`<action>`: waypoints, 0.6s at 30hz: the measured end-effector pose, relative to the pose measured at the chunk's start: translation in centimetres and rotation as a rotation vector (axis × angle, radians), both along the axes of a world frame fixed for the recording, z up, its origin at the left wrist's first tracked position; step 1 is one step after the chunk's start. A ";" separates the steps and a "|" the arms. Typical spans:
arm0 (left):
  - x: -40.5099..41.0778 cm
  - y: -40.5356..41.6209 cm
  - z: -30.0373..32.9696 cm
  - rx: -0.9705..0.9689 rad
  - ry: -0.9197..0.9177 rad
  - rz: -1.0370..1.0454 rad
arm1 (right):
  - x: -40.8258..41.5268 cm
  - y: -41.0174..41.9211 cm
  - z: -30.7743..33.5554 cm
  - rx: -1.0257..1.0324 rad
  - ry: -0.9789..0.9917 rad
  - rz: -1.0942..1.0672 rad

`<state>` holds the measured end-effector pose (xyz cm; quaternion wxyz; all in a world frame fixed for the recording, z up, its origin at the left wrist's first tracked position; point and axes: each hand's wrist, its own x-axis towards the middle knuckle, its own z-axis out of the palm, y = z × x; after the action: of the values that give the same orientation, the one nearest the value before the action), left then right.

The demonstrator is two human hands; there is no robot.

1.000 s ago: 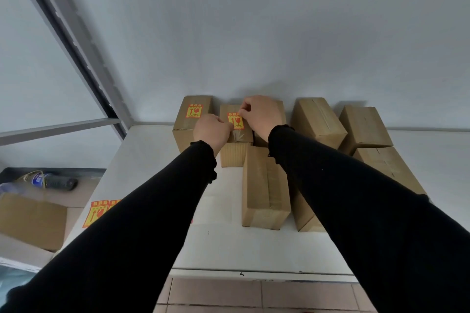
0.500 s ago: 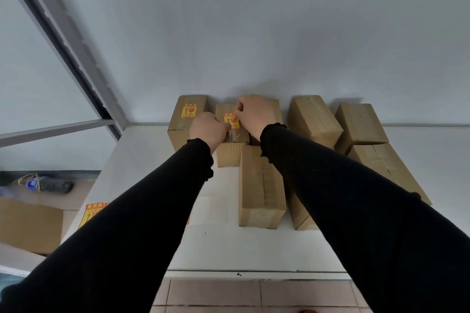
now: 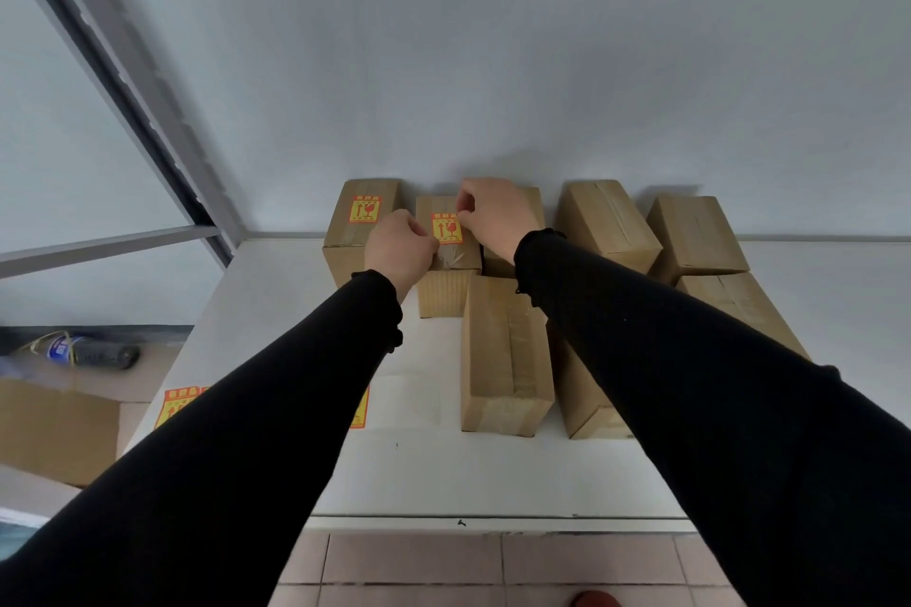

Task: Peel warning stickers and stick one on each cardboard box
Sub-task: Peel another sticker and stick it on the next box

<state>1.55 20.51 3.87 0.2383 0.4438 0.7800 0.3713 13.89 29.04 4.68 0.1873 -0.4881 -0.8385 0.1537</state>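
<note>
Both hands are barely shifting since a second ago, left hand (image 3: 400,245) and right hand (image 3: 494,213) pinching the second sticker (image 3: 446,228) onto the second box (image 3: 447,256) with curled fingers (image 3: 463,206), the first box (image 3: 362,224) already labelled, the other boxes (image 3: 505,350) on the desk (image 3: 276,291) bare.

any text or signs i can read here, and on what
No wording can be quoted.
Sticker on far-left box: red characters blurred; arrow and glass symbols.
Sticker on second box, between left hand and right hand: same, blurred.
Sticker sheet: characters blurred.

yellow-red sticker (image 3: 446,228) (brown cardbd box (image 3: 505,355))
</note>
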 end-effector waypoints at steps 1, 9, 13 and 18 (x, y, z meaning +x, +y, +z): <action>0.0 0.0 0.0 0.002 0.002 -0.002 | 0.2 -0.1 0.1 0.000 -0.020 0.024; -1.5 -3.3 1.6 0.087 0.143 -0.119 | 2.8 -3.6 2.2 0.043 -0.004 0.078; -4.5 -8.2 3.1 0.089 0.301 -0.263 | 3.3 -7.7 3.8 0.087 0.077 0.086; -7.8 -15.4 2.8 0.080 0.424 -0.304 | 2.1 -15.5 4.1 0.070 0.132 0.178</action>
<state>-6.22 5.09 6.69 0.1050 0.6326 0.7218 0.2605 16.01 13.58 8.73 0.2447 -0.3938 -0.8691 0.1723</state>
